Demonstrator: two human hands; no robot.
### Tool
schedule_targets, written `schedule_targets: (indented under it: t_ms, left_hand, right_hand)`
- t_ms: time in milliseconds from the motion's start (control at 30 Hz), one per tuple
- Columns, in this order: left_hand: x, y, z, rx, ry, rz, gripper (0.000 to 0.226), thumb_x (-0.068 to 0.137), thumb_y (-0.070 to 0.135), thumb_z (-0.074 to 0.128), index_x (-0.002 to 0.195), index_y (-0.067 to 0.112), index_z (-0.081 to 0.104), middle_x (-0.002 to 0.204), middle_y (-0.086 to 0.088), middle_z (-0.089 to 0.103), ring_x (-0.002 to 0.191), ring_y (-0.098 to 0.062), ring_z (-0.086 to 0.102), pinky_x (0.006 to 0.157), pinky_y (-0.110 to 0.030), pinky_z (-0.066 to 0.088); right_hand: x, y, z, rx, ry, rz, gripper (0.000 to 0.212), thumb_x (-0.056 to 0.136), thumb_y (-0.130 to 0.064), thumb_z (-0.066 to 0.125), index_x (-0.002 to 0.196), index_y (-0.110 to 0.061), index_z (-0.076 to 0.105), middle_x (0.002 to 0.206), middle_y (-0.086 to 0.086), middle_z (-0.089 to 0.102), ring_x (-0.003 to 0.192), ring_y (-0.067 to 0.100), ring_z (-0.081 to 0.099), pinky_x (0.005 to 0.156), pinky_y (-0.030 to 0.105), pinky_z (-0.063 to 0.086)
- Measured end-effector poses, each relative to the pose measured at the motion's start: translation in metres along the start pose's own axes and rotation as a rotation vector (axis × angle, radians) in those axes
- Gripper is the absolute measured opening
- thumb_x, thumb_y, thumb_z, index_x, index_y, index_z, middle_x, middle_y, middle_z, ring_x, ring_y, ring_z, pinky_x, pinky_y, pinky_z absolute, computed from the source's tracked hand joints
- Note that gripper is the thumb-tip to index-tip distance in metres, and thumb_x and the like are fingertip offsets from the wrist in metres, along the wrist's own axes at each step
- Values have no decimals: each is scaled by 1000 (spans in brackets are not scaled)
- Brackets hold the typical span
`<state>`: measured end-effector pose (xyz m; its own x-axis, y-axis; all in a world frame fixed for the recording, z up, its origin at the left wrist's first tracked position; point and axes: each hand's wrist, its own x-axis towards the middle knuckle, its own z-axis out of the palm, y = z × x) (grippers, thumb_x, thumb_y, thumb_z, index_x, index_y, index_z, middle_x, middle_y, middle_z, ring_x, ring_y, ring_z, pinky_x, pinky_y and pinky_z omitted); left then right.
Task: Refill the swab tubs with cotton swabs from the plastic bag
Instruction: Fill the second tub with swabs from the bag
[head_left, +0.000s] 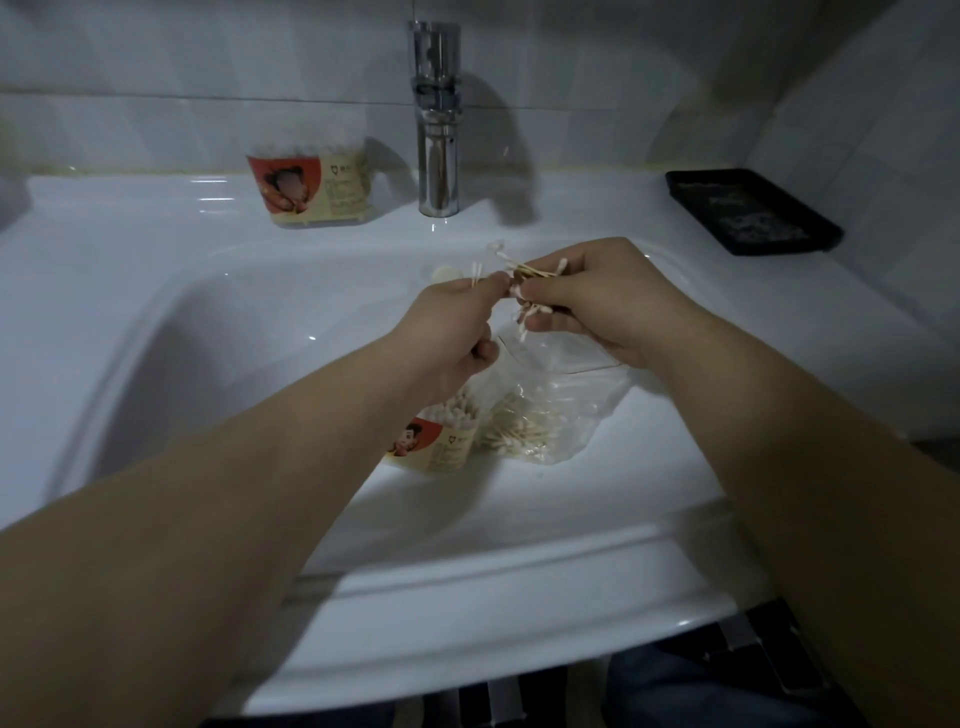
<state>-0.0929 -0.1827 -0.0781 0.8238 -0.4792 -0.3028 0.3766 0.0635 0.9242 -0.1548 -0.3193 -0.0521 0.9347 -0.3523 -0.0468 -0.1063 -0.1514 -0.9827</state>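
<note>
Above the basin, my right hand grips a loose bunch of cotton swabs with wooden sticks. My left hand pinches a few swabs at the bunch's left end, fingertips touching those of the right hand. Below the hands, inside the sink, a clear plastic bag holds more swabs. An open swab tub with a red and cream label stands left of the bag, partly hidden by my left wrist and filled with upright swabs. A second, closed tub stands on the ledge left of the tap.
A chrome tap rises at the back centre of the white sink. A black tray lies on the right ledge. A small round overflow cap sits on the basin's back wall. Tiled walls close in behind and to the right.
</note>
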Motion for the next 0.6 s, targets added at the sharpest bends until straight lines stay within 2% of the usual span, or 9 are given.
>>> schedule_targets:
  t_ms: [167,267,400,467,533,600]
  left_hand:
    - [6,1,-4,-74,6,-8,14,104,22,53,97,16,63,61,5,33,42,-7,28,49,-20,31]
    - [9,1,-4,-144,41,-3,18,104,19,49,95,18,64,67,4,45,47,-7,38,50,-19,37]
    - [13,1,-10,-258,53,-18,18,107,16,39,97,16,54,73,-1,61,58,-14,54,63,-26,45]
    - [14,1,-11,-289,72,-24,19,107,12,34,100,14,52,64,0,56,53,-14,49,63,-28,46]
    - [13,3,-12,-265,109,-24,25,106,8,32,100,13,56,51,4,41,45,-12,36,56,-26,41]
    - [12,6,-10,-220,95,-21,23,106,16,36,96,14,57,49,7,29,41,-11,25,50,-24,33]
  right_hand:
    - [0,-2,0,11,4,24,11,88,7,71,91,-3,76,90,20,73,68,16,72,68,23,61]
    - [0,-2,-1,-8,10,35,10,86,9,72,88,-1,75,85,19,72,65,17,72,66,22,61]
    - [1,-1,-2,-57,10,45,10,84,9,74,89,0,75,87,19,72,68,19,73,67,24,61]
    - [2,0,-3,-86,3,46,11,84,8,75,93,1,76,88,19,72,69,19,73,69,25,62]
    - [2,2,-3,-112,-4,45,11,85,7,75,95,2,76,86,19,72,68,19,73,70,25,62]
    - [2,2,-3,-128,-13,40,9,86,5,74,95,6,76,86,20,73,67,18,73,69,24,62]
